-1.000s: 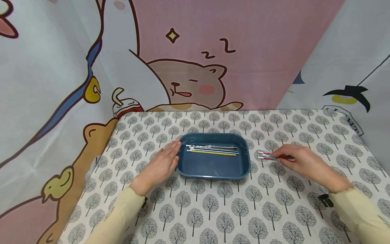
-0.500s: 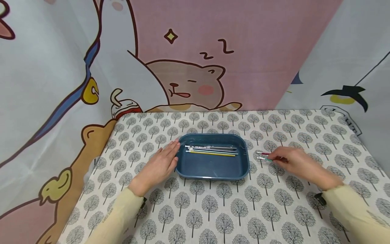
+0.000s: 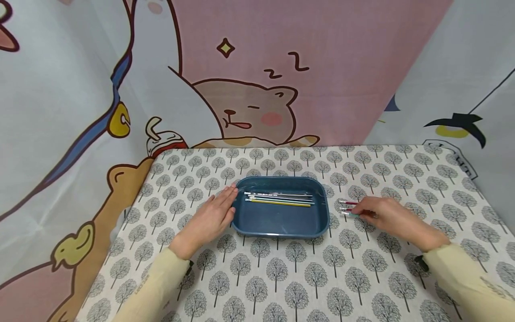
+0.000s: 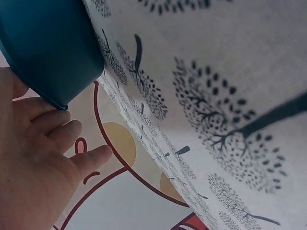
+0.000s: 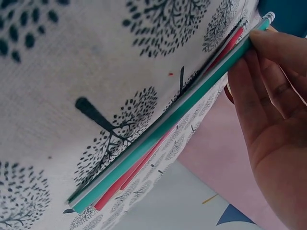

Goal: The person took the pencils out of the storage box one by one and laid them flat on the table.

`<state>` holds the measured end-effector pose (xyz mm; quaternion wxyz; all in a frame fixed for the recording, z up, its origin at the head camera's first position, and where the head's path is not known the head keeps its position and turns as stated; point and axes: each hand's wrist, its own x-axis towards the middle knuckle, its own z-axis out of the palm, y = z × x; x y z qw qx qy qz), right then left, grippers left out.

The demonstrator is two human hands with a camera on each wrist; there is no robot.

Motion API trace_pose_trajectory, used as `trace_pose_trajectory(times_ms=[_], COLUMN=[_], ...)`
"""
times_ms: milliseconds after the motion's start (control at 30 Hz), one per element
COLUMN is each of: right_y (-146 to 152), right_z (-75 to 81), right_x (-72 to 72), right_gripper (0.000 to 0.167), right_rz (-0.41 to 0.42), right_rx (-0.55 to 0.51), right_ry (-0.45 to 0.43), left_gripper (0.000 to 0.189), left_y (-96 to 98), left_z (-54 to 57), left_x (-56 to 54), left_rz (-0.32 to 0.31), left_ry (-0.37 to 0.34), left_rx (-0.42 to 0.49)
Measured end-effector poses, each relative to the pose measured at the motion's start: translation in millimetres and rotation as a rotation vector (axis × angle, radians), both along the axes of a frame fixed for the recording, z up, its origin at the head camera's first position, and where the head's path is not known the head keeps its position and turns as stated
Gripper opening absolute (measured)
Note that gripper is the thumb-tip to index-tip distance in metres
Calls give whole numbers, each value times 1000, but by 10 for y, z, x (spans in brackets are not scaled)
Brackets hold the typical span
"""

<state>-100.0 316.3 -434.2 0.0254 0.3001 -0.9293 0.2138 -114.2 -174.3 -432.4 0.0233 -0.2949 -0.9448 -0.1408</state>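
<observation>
**Moved since a moment ago: green pencil [image 5: 163,129] and right hand [image 3: 387,218], slightly toward six o'clock**

1. Left hand [image 3: 207,221]. Fingers straight, gripping nothing; fingertips touch the tray's nine-o'clock end.
2. Blue tray [image 3: 281,223]. Contains a bundle of pencils [image 3: 277,199], laid nine to three.
3. Red pencils [image 3: 350,202], two. At the tray's three o'clock, beside the green one, over tree-print cloth [image 3: 277,264].
4. Right hand. Thumb and fingers closed in a pinch on the green pencil, near its silver-banded end.

Handling, in my judgement: pinch lightly, keep green parallel with the reds, avoid nudging them.
</observation>
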Motion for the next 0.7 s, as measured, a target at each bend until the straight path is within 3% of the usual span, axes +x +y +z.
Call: trace_pose_trajectory(times_ms=[200,700], right_y=[-4,10], right_z=[-29,-73], right_x=[-5,-11], right_gripper=[35,34], right_rz=[-13,19], right_rx=[11,24], right_ry=[-55,-19], left_gripper=[55,56], left_y=[2,-1], left_z=[1,2], left_x=[5,22], left_rz=[-1,12], left_ry=[4,-16], left_rx=[4,-1])
